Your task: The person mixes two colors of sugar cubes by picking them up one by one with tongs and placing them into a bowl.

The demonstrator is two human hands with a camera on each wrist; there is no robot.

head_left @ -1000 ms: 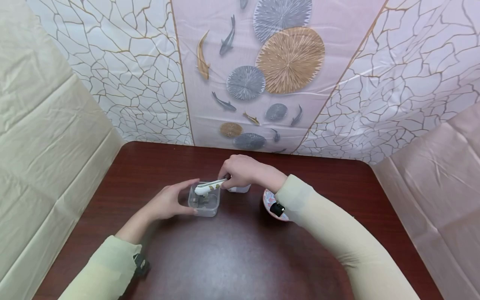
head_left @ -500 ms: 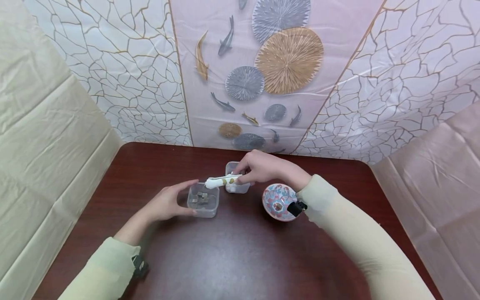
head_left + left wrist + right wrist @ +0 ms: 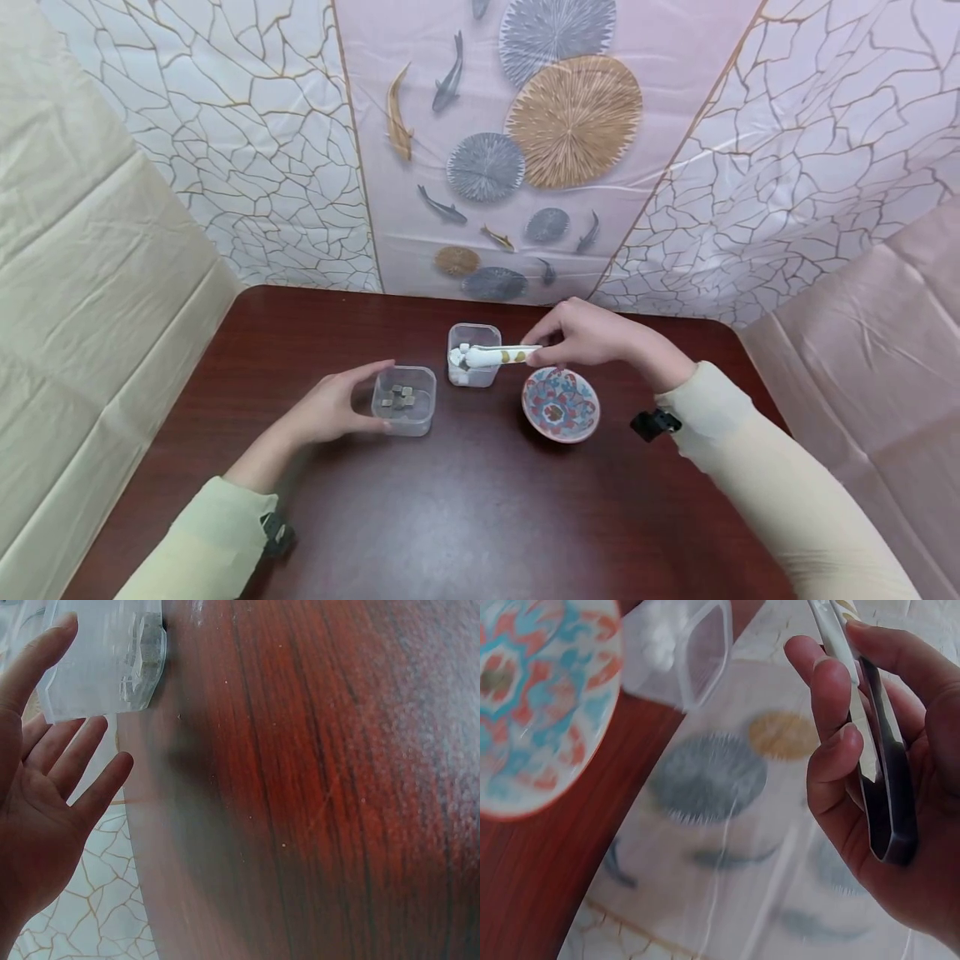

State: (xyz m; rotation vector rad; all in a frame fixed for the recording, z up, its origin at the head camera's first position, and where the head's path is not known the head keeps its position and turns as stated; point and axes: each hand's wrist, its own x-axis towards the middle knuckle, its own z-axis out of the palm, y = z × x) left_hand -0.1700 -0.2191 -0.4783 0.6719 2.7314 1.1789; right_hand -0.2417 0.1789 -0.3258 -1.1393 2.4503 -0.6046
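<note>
My left hand point(image 3: 330, 408) holds a clear square plastic container point(image 3: 420, 423) between thumb and fingers. Several small grey cubes point(image 3: 399, 398) lie inside it. In the left wrist view the thumb presses one wall of the container, with fingertips at the opposite side. My right hand point(image 3: 588, 333) grips white-headed tongs point(image 3: 498, 357) with gold markings; their metal handle end shows in the right wrist view. The tongs' tips are over a second clear container point(image 3: 486, 377), which has several white cubes point(image 3: 462, 377) in it. A small grey spot shows at the tips.
A bowl point(image 3: 561, 404) patterned in red and blue stands right of the second container, below the right hand. The dark red wooden table point(image 3: 450, 508) has its back edge against a patterned cloth point(image 3: 487, 250).
My right hand has moved right, carrying the tongs from over the left container to over the second one. The second container and bowl have come into fuller view. The left hand stays put.
</note>
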